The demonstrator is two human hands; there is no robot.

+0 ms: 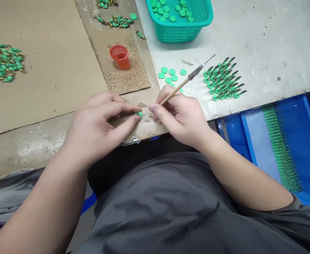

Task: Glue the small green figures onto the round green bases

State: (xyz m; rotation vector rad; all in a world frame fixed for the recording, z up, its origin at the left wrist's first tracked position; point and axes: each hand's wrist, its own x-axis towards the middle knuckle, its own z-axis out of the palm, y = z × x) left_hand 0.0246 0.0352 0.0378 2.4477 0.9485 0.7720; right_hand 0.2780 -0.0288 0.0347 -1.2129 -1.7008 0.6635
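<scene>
A dark, smooth shirt [155,201] with soft folds fills the lower middle of the frame. Above it, near the center, the left hand [104,118] curves with thumb and forefinger brought narrowly together, pinching a small round green piece [140,114] at the worktable's edge; the fingers cover much of it. Just to the right, the right hand [180,114] grips a slender wooden stick [176,90] like a pen. Its lower end points down toward the tabletop, apart from the green piece, while a dark sleeve and a thin, needle-like tip slant toward the upper right.

At the right of the frame, below the table edge, a glossy blue tray [300,130] holds a pale sheet and a dense, bristly band of green pieces with dark stems. The worktable [49,144] looks worn and scuffed.

Farther up, a rough, speckled flat pad [128,83] carries a translucent red cup [121,58] with a flared rim. Flat green discs [168,80] lie loose beyond the right hand, and right of them stand slanting rows of discs with twisted dark stems [222,83]. Smooth brown cardboard [54,70] at upper left bears a knobbly green-and-dark pile [3,61]. A perforated teal plastic basket [180,33] at the top holds more discs.
</scene>
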